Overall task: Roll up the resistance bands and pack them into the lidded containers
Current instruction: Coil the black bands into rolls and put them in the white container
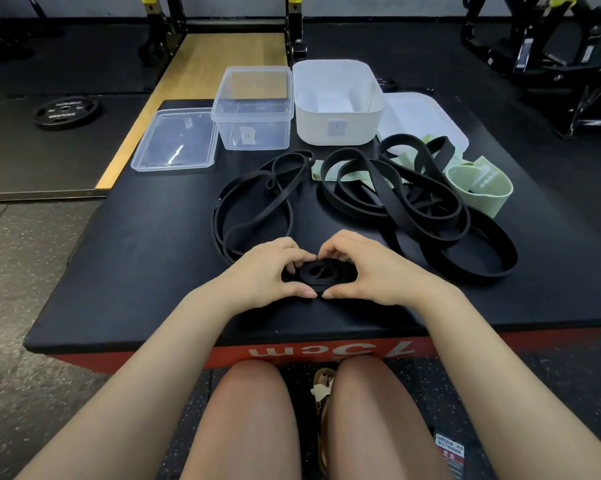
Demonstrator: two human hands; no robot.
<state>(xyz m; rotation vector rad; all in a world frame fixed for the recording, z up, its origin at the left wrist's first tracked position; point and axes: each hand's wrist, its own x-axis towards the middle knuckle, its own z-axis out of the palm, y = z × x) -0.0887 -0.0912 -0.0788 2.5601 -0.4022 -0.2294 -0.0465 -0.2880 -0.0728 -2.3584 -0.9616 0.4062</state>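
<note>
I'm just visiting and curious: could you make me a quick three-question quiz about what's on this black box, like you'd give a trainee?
1. True or false: both hands, left hand and right hand, hold the rolled black band.
2. Which container has its lid lying to its left? A) clear container B) white container
3. Fill in: the green bands lie at the ____ side of the box top.

Key: 1 true. 2 A, the clear lid. 3 right.
</note>
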